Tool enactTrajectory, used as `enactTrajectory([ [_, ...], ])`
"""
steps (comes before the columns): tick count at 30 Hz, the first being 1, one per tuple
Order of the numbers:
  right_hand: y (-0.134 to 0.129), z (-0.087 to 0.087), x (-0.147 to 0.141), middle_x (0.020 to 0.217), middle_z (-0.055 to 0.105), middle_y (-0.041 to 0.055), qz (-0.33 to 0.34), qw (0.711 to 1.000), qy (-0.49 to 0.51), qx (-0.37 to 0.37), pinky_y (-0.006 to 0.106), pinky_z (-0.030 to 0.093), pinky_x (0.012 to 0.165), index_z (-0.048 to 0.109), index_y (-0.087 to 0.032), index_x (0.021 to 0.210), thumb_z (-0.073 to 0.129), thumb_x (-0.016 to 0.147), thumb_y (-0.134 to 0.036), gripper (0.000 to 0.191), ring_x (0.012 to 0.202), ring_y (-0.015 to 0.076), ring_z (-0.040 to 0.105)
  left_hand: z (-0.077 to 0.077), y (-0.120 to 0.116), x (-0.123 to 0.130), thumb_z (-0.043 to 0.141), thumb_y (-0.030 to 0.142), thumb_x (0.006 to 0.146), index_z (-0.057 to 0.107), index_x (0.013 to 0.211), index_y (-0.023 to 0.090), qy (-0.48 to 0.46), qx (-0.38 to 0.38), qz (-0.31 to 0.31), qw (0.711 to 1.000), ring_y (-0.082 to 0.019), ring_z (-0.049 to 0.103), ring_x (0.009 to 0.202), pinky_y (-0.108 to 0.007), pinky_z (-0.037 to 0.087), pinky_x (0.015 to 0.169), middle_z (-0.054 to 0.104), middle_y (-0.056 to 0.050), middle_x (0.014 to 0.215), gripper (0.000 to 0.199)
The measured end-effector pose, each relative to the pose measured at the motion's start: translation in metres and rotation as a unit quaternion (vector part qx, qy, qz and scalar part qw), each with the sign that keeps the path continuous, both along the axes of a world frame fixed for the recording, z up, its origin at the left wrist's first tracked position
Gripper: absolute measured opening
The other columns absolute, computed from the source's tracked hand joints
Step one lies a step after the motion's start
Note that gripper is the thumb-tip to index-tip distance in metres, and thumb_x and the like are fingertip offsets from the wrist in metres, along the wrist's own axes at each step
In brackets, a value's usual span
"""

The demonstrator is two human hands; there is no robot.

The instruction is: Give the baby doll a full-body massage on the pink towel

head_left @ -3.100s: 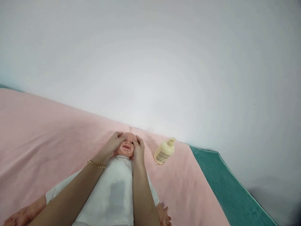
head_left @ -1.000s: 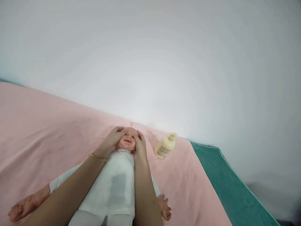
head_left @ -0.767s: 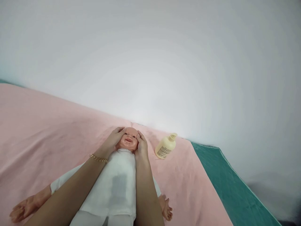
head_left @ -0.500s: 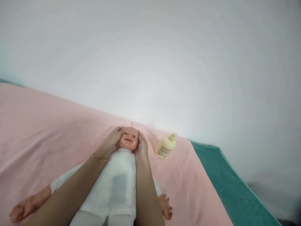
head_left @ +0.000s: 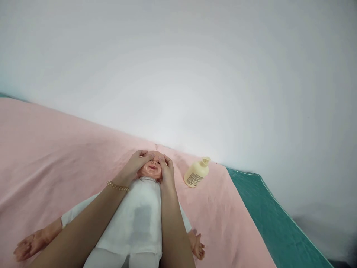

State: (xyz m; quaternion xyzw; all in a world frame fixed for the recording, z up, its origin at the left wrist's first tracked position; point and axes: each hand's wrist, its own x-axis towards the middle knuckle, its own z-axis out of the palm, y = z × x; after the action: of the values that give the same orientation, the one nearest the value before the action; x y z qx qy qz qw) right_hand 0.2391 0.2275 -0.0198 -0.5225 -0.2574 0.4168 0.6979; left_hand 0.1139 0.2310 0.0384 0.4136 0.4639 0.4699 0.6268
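A baby doll [head_left: 145, 216] in a white cloth outfit lies on its back, arms spread to either side. My left hand [head_left: 137, 163], below a gold bracelet on the wrist, cups one side of the doll's head [head_left: 152, 172], its thumb lying across the brow and eye. From the other side my right hand [head_left: 166, 168] cups the head, thumb pressed near the other eye. Both thumbs hide the doll's eyes, while its nose and open mouth show. The fingers behind the head are partly hidden.
A pale yellow pump bottle [head_left: 196, 173] with printed text stands right of the doll's head. Pink cloth [head_left: 69, 149] lies under everything, over a teal surface [head_left: 267, 208] that shows at the right. Behind rises a plain pale wall [head_left: 178, 74].
My thumbs have moved from the sides of the doll's head inward over its brow and eyes. The bottle and the doll's body stay in place.
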Motion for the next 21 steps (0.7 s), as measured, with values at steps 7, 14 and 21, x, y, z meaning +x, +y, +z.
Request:
enactTrajectory([
  [7,-0.002,0.003,0.001,0.106,0.071,0.0047,0.003,1.000,0.023,0.019,0.034,0.056,0.082,0.065,-0.021,0.101,0.073,0.071,-0.037,0.034,0.093,0.0202,0.068,-0.003,0.001,0.003,0.077,0.040,0.067,0.064,0.093,0.013,-0.039,0.020,0.009,0.999,-0.025,0.068,0.088,-0.032,0.053,0.073,0.070,-0.013,0.101,0.039],
  [14,0.004,0.001,0.004,0.110,0.072,0.0060,-0.015,0.998,0.063,0.021,0.037,0.055,0.089,0.069,-0.019,0.097,0.065,0.075,-0.027,0.023,0.094,0.0201,0.069,-0.012,0.007,0.003,0.078,0.048,0.061,0.065,0.081,0.014,-0.068,0.029,0.001,0.997,-0.026,0.067,0.080,-0.036,0.053,0.074,0.071,-0.010,0.086,0.041],
  [21,0.010,-0.009,0.003,0.101,0.074,0.0057,-0.037,0.997,0.035,0.052,0.035,0.055,0.089,0.069,-0.018,0.093,0.066,0.080,-0.040,0.026,0.095,0.0199,0.068,-0.015,0.002,0.008,0.079,0.060,0.060,0.060,0.076,0.016,-0.164,0.041,0.002,0.986,-0.025,0.068,0.080,-0.036,0.055,0.076,0.069,-0.006,0.078,0.050],
])
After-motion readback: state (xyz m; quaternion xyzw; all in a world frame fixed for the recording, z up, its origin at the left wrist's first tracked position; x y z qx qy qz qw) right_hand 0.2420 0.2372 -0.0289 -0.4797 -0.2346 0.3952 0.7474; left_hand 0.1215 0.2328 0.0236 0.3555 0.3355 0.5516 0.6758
